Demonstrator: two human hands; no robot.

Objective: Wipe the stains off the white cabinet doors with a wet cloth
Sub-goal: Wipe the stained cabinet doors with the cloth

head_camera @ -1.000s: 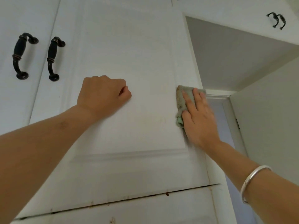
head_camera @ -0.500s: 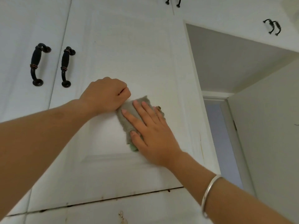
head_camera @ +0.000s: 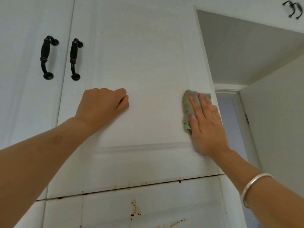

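Note:
A white cabinet door (head_camera: 141, 55) with a raised panel fills the middle of the view. My right hand (head_camera: 205, 124) lies flat with straight fingers on a grey-green cloth (head_camera: 187, 104), pressing it against the door's right edge. My left hand (head_camera: 103, 106) is curled into a fist, holds nothing, and rests with its knuckles against the panel left of centre. Brown stains (head_camera: 135, 209) mark the white surface below the door, and small dark specks (head_camera: 179, 181) sit along the door's bottom gap.
Two black handles (head_camera: 74, 59) (head_camera: 46, 57) stand side by side at the upper left, one on each door. To the right, a recess opens under upper cabinets with another handle pair (head_camera: 292, 11). A doorway (head_camera: 230, 129) shows beyond the cabinet's right edge.
My right hand slid the cloth from beside the left fist in the panel's middle back to the door's right edge. The left fist stayed in place on the panel.

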